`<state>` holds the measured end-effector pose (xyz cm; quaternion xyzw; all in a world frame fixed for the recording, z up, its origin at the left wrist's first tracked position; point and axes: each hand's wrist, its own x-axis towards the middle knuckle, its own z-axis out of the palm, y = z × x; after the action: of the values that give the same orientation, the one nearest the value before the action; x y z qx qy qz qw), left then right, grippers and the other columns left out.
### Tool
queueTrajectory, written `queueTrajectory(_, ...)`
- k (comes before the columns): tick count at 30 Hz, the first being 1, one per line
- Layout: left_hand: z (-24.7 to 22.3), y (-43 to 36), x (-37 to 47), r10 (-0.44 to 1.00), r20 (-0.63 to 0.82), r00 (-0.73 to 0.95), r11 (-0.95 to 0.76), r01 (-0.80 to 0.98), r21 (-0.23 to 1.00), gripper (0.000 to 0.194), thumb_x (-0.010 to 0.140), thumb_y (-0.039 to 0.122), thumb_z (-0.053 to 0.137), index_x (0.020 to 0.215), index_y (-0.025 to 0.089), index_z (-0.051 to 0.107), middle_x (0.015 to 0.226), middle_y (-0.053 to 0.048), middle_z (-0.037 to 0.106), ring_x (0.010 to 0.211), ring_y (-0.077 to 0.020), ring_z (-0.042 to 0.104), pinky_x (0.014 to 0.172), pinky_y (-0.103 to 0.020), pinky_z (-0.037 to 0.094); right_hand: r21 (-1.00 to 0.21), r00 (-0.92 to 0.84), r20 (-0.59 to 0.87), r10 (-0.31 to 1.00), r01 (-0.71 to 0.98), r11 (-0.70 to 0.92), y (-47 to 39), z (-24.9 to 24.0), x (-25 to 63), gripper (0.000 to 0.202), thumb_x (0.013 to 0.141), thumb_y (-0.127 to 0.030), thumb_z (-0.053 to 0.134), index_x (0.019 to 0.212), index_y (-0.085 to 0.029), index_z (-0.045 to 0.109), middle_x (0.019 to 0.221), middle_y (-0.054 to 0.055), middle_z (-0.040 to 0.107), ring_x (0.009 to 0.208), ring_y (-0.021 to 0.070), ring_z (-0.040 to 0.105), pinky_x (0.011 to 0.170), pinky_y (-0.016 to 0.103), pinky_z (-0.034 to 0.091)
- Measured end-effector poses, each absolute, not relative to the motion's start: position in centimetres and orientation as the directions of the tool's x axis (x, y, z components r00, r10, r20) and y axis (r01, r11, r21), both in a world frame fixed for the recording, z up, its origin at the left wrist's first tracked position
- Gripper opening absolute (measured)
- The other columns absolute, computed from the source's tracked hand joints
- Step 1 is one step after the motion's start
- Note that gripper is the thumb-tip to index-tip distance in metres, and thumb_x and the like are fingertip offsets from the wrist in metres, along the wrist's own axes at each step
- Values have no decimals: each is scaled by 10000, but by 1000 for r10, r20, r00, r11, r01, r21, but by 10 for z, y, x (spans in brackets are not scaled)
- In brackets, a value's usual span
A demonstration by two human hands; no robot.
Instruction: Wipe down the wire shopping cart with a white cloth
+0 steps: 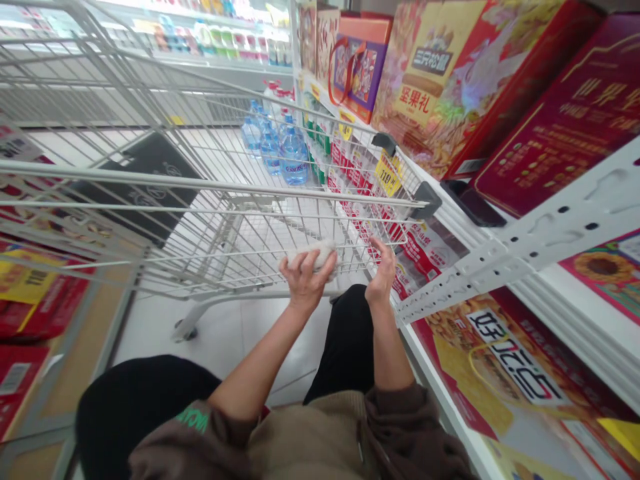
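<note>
A wadded white cloth [320, 253] is gripped in my left hand [306, 275], whose fingers curl over it against the near lower side of the wire shopping cart [175, 175]. To the right, my right hand [381, 272] is raised beside the cart's lower corner, fingers apart and nothing in it. Whether its fingertips touch the wires I cannot tell. The cart's metal bars cross in front of me, with dark plastic bumpers at its right corners. A black panel with faint lettering [150, 190] is at the cart's left.
Shelves with boxed gifts [430, 80] and packed bottles [425, 250] run along the right. Large water bottles [294, 157] stand on the floor beyond the cart. Red boxes [60, 300] are on the left. A chilled display [225, 40] is at the back. My knees are bent below.
</note>
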<state>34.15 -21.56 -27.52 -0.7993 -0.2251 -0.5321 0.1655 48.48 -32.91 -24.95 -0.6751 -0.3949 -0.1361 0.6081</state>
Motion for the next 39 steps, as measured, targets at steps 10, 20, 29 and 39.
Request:
queueTrajectory(10,-282,-182,291,349,864,362,-861,488,144,242,966,290,699,1139,439,780,1136,-72,696,1137,-254,544,1140,-524,265,-759,675,612,411,648,66,-330,-254,487,625,1062,-520,144,1347,-231,619,1332,100,692,1273,243,615,1131,537,432)
queueTrajectory(20,-270,-200,317,340,863,373,-854,507,118,250,978,288,670,1157,443,751,1179,-50,704,1149,-250,526,1132,-547,244,-765,674,600,430,641,63,-329,-249,480,623,1065,-522,153,1349,-235,626,1338,103,687,1282,254,614,1134,550,426)
queueTrajectory(29,-261,-175,254,605,796,-24,-530,733,425,296,912,236,640,1163,279,792,1305,-147,571,1240,-362,415,1070,-612,319,-764,679,591,435,644,33,-324,-249,475,633,1052,-551,159,1305,-231,643,1293,107,702,1271,258,617,1124,547,430)
queueTrajectory(39,-263,-169,254,617,773,147,-662,628,409,316,921,233,678,1202,351,764,1297,-123,592,1243,-351,452,1100,-614,324,-668,600,636,486,743,-44,-328,-254,481,659,1059,-552,144,1306,-201,644,1277,132,712,1282,267,618,1117,551,417)
